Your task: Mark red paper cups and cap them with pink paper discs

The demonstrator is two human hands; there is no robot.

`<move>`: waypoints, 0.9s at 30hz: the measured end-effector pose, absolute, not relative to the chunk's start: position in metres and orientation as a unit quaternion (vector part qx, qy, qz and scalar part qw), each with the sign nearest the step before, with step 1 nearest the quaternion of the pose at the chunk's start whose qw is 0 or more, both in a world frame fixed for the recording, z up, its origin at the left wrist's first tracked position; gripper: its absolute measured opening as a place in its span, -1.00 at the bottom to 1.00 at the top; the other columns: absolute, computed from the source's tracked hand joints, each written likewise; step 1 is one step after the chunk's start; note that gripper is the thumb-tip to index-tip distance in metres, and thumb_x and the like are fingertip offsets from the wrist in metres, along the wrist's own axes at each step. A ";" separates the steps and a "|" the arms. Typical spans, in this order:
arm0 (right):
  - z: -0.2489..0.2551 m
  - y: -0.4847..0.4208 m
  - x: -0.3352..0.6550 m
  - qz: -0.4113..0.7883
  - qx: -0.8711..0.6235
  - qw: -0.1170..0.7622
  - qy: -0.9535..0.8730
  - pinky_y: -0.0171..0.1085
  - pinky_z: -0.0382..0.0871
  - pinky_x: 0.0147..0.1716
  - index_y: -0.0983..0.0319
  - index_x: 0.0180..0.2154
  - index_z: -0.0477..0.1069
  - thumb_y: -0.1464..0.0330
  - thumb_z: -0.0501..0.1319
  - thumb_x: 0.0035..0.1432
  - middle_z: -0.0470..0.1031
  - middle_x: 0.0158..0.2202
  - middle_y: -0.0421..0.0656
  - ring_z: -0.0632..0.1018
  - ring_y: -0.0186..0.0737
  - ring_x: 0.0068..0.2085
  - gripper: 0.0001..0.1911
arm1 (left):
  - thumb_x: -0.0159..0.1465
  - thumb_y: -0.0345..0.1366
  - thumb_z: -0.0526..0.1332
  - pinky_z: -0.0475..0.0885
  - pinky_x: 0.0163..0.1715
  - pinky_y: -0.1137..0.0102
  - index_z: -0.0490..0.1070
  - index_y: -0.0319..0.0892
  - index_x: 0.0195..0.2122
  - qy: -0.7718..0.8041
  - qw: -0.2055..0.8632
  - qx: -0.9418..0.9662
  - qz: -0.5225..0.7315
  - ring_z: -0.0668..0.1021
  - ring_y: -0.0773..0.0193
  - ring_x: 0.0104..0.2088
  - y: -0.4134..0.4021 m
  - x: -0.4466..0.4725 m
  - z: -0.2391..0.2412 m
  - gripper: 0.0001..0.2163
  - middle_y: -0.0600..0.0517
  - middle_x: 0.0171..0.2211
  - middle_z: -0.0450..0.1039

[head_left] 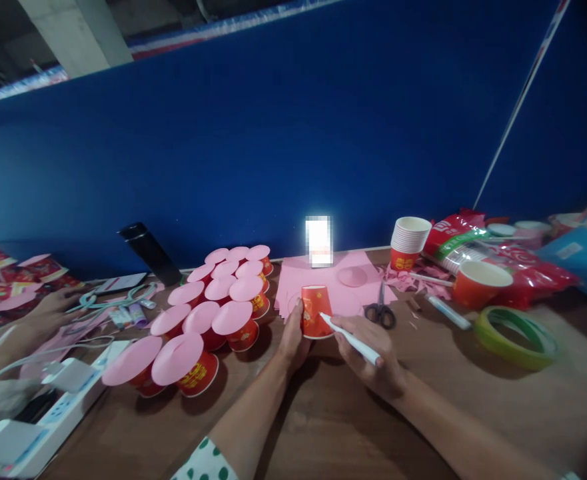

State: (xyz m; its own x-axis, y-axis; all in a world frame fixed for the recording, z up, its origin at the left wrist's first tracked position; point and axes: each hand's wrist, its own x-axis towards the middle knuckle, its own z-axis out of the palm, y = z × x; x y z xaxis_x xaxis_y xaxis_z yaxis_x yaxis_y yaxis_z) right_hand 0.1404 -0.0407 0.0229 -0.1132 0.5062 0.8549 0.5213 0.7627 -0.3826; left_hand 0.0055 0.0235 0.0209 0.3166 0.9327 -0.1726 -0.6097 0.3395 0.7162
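The red paper cup (316, 310) stood upside down on the sheet of pink paper (340, 293), near the middle of the bench (323, 427). The left hand (293, 343) curled round the cup's left side, thumb up against its wall, pinning it down. The right hand (368, 353) was closed on a white pen (350, 340), whose tip met the cup's lower rim on the right side. Black scissors (380, 312) lay just beside the right hand on the paper's edge. To the left, close to the left hand, stood a cluster of red cups capped with pink discs (213, 320). To the right lay a green tape roll (516, 337), well apart, with bare wood between it and the right hand. Behind the paper the blue partition (273, 133) closed off the bench's far edge. The near part of the bench lay open under both forearms. Another person's hand (48, 310) rested at the far left
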 end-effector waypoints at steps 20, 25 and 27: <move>0.021 -0.038 0.143 -0.021 -0.359 0.573 -0.736 -0.23 0.44 -0.25 0.24 -0.09 0.38 0.53 0.13 0.15 0.55 -0.24 -0.06 0.55 -0.21 -0.25 -0.73 | 0.13 -0.08 0.25 0.36 0.04 0.22 0.48 -0.27 -0.23 0.263 0.764 0.274 0.521 0.52 0.06 -0.04 0.027 0.004 0.012 -0.66 -0.11 -0.22 0.56; 0.018 -0.037 0.143 -0.023 -0.362 0.573 -0.735 -0.21 0.45 -0.24 0.24 -0.08 0.38 0.52 0.13 0.15 0.55 -0.24 -0.05 0.55 -0.19 -0.23 -0.73 | 0.16 -0.08 0.23 0.36 0.04 0.21 0.47 -0.27 -0.19 0.261 0.764 0.264 0.527 0.52 0.06 -0.04 0.028 0.003 0.012 -0.65 -0.12 -0.20 0.55; 0.016 -0.037 0.144 -0.022 -0.364 0.573 -0.734 -0.20 0.45 -0.23 0.24 -0.08 0.38 0.51 0.12 0.16 0.55 -0.23 -0.05 0.55 -0.19 -0.22 -0.73 | 0.17 -0.08 0.22 0.35 0.05 0.21 0.46 -0.27 -0.17 0.261 0.769 0.262 0.522 0.52 0.06 -0.04 0.028 0.003 0.012 -0.65 -0.12 -0.19 0.55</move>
